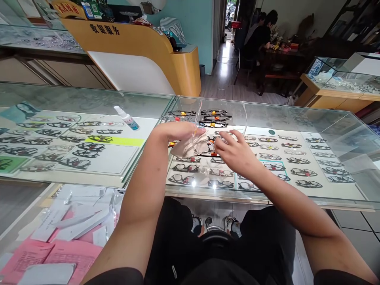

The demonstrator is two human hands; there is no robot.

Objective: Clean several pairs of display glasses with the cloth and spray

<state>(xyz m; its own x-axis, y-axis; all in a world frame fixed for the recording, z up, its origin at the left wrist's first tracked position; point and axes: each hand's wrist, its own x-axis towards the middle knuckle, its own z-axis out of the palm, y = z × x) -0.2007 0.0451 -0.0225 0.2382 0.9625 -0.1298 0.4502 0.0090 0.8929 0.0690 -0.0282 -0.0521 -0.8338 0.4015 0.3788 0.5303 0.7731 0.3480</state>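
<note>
Over the glass counter, a pair of eyeglasses [204,150] with clear temples is held up between my two hands. The temples point up and away from me. My left hand [184,130] is closed on a beige cloth [190,147] that wraps one side of the frame and partly hides the lens. On the other side, my right hand [233,148] grips the frame by its edge with bent fingers; its thumb is hidden. To the left, a white spray bottle [127,118] with blue on its label lies tilted on the counter.
Rows of eyeglasses [304,172] lie inside the glass display case [326,114]. More frames fill the left case. Papers and pink slips [68,257] lie at lower left. Beyond stands a yellow cashier desk [124,35]; people [261,31] sit at a far table.
</note>
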